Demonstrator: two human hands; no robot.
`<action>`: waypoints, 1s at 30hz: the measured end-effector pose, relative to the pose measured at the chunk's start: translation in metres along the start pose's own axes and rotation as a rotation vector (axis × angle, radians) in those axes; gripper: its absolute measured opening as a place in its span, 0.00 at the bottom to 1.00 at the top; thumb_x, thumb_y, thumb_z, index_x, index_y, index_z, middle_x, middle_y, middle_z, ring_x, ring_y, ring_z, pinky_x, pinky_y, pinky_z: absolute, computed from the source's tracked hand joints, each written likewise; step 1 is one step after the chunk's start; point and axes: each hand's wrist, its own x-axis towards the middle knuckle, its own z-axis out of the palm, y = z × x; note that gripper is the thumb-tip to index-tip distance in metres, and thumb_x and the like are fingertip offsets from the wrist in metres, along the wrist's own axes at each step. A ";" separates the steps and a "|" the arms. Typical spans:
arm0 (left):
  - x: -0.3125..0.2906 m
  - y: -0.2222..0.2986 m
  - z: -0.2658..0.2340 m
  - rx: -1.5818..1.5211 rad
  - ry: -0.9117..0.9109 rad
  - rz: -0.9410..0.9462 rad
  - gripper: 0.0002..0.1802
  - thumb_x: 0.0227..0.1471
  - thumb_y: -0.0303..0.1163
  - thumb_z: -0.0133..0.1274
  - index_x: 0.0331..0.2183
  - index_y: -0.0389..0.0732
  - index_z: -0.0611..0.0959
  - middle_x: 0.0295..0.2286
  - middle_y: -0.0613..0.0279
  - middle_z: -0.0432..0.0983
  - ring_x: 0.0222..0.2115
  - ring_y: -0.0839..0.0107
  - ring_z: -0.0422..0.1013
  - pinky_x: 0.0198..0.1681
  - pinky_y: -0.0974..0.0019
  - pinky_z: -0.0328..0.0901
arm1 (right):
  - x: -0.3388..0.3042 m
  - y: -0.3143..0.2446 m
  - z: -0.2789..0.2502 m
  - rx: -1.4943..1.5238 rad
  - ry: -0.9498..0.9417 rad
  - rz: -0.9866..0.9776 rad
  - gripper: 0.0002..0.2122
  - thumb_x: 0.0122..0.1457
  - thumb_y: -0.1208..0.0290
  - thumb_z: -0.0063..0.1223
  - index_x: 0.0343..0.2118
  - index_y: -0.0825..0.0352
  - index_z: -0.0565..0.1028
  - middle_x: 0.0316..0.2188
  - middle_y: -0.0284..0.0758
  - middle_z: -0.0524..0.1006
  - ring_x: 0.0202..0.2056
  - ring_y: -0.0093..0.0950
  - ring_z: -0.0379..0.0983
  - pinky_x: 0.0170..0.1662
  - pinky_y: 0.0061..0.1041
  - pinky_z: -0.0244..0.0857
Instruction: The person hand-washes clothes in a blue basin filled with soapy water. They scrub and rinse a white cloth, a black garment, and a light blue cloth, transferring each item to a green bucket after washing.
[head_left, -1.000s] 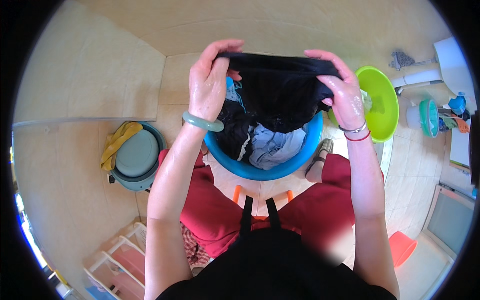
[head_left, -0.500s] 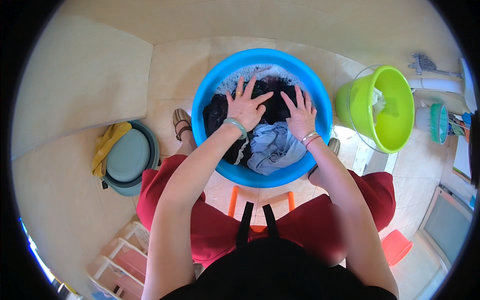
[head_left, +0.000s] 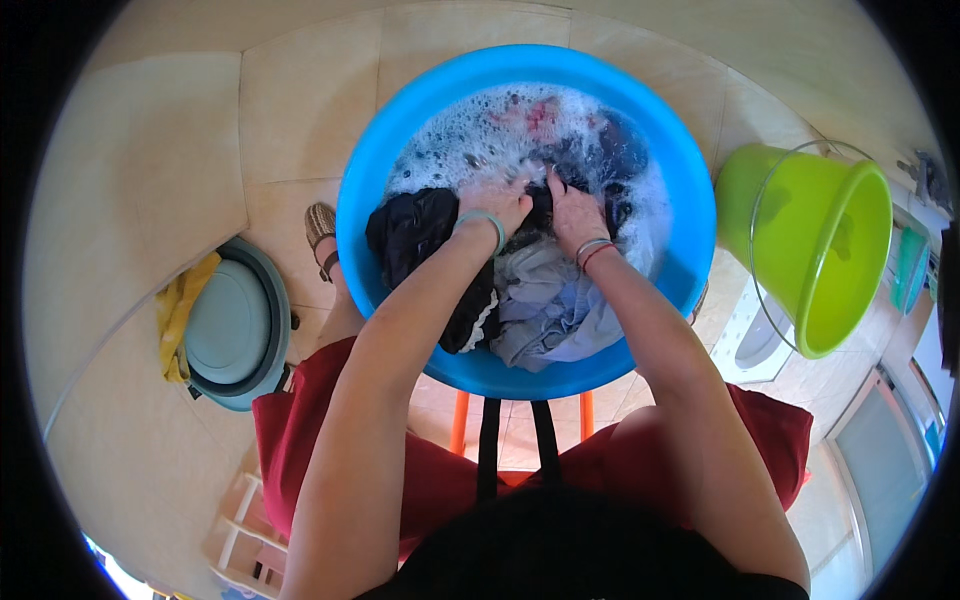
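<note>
A round blue basin holds soapy water, foam and wet clothes. My left hand and my right hand are side by side in the middle of it, both clenched on a dark garment at the edge of the foam. A black piece of clothing lies over the near left side. A grey-blue cloth lies heaped at the near rim under my right wrist. I wear a pale green bangle on the left wrist and bracelets on the right.
A lime green bucket with a wire handle stands to the right. To the left a grey-teal tub holds a yellow cloth. An orange stool shows below the basin. My sandalled foot rests left of the basin. The floor is tiled.
I lowered the black garment from in front of me into the basin, pressed it with flat hands, and now both hands grip it in the suds. My head has come closer.
</note>
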 end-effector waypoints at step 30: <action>-0.145 0.121 0.040 -1.071 0.818 0.197 0.19 0.55 0.31 0.43 0.45 0.31 0.74 0.48 0.47 0.69 0.45 0.53 0.68 0.51 0.60 0.61 | -0.147 -0.059 -0.073 1.338 0.463 -0.117 0.16 0.54 0.69 0.55 0.46 0.65 0.74 0.37 0.29 0.74 0.37 0.18 0.68 0.37 0.21 0.65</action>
